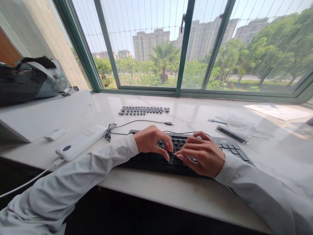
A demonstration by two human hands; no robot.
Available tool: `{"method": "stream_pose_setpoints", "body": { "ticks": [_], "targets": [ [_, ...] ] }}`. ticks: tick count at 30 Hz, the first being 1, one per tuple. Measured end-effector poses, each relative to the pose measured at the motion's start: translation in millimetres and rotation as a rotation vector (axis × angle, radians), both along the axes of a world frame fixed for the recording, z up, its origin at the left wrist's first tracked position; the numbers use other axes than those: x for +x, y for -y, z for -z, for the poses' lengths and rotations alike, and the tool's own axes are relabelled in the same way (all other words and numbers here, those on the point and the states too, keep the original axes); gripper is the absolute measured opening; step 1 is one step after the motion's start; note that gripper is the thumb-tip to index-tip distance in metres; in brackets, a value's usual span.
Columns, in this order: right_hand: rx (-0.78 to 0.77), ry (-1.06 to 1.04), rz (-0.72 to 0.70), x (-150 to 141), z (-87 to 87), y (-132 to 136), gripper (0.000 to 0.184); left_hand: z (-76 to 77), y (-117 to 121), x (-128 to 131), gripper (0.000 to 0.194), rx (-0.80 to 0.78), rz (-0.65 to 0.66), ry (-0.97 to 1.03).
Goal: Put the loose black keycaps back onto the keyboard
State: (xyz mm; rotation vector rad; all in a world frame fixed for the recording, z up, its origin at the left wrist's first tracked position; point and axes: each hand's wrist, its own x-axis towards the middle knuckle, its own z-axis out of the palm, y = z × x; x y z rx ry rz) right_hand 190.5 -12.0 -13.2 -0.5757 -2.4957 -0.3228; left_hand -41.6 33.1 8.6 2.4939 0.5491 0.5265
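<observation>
A black keyboard (150, 160) lies along the front of the white countertop, many of its key places bare of caps. Over its middle, my left hand (155, 140) has thumb and index finger closed around a small dark keycap (170, 155), low at the key rows. Just to the right, my right hand (204, 153) rests over the keyboard with its fingers stretched and apart; its index fingertip and thumb come close to that keycap. I see nothing held in it. Both hands hide part of the key rows beneath.
Several loose black keycaps (144, 110) stand in rows behind the keyboard. A cable with a USB plug (169, 123) lies between. A white power strip (81, 143) and a white box (49, 114) with a bag (34, 78) are left; a blue tool (217, 121) and dark strip (231, 134) lie right.
</observation>
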Motion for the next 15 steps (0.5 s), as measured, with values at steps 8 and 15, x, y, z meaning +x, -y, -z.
{"method": "stream_pose_setpoints", "body": {
  "ticks": [8, 15],
  "targets": [
    [-0.027, -0.001, -0.068, -1.1, -1.8, 1.1, 0.016, 4.6, -1.3, 2.3, 0.015, 0.017, 0.035, 0.058],
    [-0.043, 0.018, -0.042, 0.6, 1.1, -1.1, 0.018, 7.7, -3.6, 0.8, 0.018, -0.040, 0.014, 0.052]
  ]
}}
